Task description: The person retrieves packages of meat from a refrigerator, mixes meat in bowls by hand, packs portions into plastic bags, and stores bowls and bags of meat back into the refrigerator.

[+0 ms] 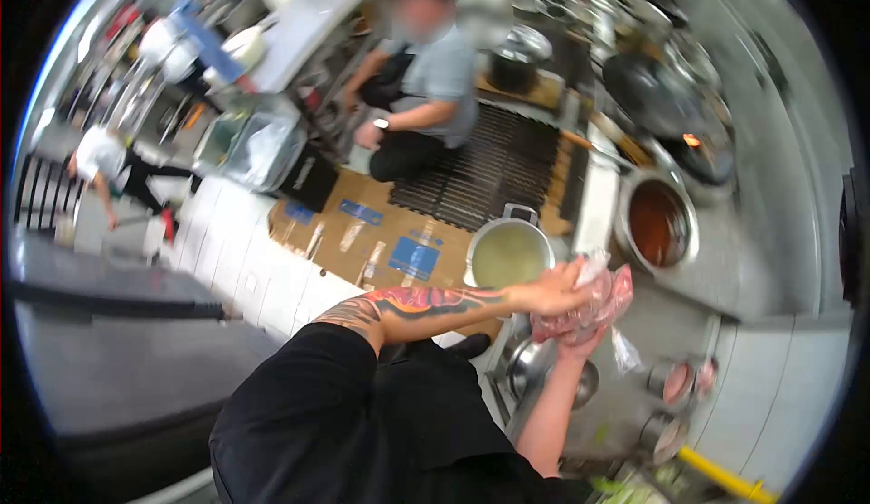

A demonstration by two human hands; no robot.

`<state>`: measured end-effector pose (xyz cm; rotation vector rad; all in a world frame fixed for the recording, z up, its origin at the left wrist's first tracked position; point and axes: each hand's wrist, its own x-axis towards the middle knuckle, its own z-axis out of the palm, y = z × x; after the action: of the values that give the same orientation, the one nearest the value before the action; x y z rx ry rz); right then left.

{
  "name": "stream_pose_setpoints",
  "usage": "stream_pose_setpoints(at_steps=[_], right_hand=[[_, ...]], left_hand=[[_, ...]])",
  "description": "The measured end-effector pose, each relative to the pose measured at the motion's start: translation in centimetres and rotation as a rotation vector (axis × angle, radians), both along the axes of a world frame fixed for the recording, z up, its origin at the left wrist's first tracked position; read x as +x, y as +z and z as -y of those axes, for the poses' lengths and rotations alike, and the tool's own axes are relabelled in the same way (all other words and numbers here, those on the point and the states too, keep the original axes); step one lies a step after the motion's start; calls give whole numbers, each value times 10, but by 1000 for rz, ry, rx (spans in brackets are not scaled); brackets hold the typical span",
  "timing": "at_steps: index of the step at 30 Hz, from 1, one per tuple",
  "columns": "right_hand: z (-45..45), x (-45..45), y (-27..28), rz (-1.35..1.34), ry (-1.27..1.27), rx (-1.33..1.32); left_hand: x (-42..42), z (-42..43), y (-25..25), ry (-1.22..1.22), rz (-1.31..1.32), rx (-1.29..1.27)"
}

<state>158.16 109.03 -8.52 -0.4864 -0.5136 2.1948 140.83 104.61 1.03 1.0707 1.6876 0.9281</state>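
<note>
A clear plastic bag of raw pink meat (612, 297) is between my two hands, above a metal counter. My left hand (551, 292), on the tattooed arm, presses on the bag's upper left side with its fingers against the plastic. From below, my right hand (582, 344) holds the underside of the bag, its fingers partly hidden by the meat. A loose end of plastic (625, 352) hangs at the lower right. Just left of the bag stands a pot of pale greenish liquid (510, 257).
A pot of reddish-brown liquid (658, 221) and a dark wok (654, 96) are at the right. A person (439, 87) crouches beside a black floor grate (485, 164). Small metal containers (671, 382) stand lower right. Two more people are at the far left.
</note>
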Motion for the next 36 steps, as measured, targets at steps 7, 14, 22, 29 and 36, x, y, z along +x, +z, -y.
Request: stream_pose_setpoints(at_steps=[7, 14, 22, 29, 36], right_hand=[[144, -170, 32, 12, 220, -189], [276, -389, 25, -55, 642, -46], [427, -590, 45, -165, 1036, -182], [557, -769, 57, -151, 1186, -155], [711, -951, 81, -236, 1425, -189]], left_hand=[[-175, 204, 10, 104, -176, 199], [-317, 381, 9, 592, 193, 577], [-481, 545, 36, 966, -79, 461], [-626, 685, 51, 1014, -152, 378], [-736, 849, 82, 1161, -401, 405]])
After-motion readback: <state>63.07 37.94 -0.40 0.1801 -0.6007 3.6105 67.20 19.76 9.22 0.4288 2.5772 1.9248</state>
